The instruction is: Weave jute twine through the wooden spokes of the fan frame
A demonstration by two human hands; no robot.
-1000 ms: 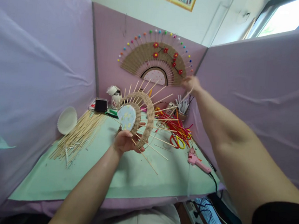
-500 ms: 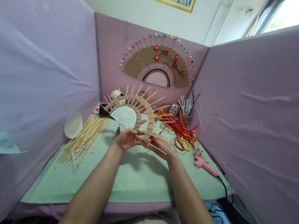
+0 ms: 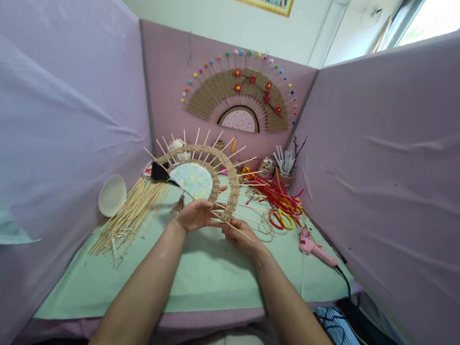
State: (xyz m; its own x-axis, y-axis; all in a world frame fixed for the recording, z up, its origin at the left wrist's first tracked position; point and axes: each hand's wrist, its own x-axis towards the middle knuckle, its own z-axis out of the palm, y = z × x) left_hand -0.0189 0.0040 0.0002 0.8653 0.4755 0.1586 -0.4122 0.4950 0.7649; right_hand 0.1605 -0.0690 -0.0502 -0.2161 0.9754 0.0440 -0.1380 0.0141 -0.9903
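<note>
A half-round woven fan (image 3: pixel 234 186) is held up over the table, with thin wooden sticks spreading out from it and a pale patterned cloth centre (image 3: pixel 192 180). My left hand (image 3: pixel 196 214) grips its lower edge, thumb in front and fingers behind. My right hand (image 3: pixel 242 234) pinches the fan's lower right end, at the lowest stick and the end of the twine band. A brown tassel (image 3: pixel 178 205) hangs below the fan at the left. Some fingertips are hidden behind the weave.
Loose wooden sticks (image 3: pixel 128 217) lie at left beside a white paper bowl (image 3: pixel 112 196). At right are red pipe cleaners (image 3: pixel 278 196), scissors (image 3: pixel 286 220) and a pink glue gun (image 3: pixel 316 248) with its cord. A finished fan (image 3: pixel 217 92) hangs on the back panel.
My right hand has drawn its fingers in, from lying under the fan's right end to pinching it. The fan has turned slightly. The whole view has shifted a little.
</note>
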